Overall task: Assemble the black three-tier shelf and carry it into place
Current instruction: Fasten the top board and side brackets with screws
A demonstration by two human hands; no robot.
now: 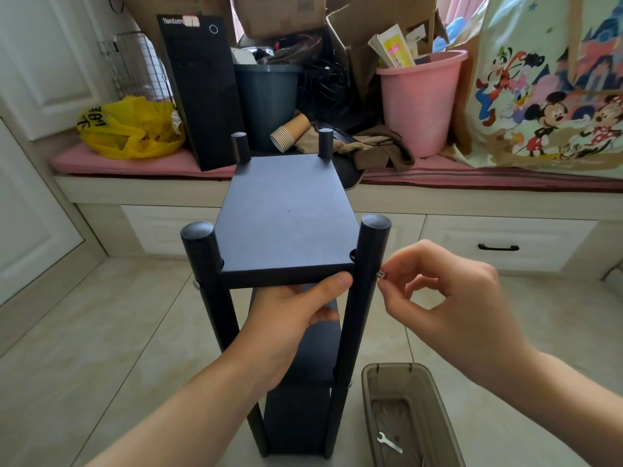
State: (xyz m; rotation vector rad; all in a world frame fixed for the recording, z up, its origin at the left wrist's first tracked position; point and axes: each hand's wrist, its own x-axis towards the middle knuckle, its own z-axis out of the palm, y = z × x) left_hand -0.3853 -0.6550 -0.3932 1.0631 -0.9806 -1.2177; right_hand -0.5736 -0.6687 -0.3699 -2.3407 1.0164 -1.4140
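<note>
left hand grips top front edge of shelf | right hand pinches screw at front right post | wrench in bin

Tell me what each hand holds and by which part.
The left hand grips the top shelf board by its near edge. The right hand pinches a silver screw by its outer end, at the front right post.

Soft, even daylight; faint shadows; sharp centre; wide-angle bending at the edges; slight blur there.
</note>
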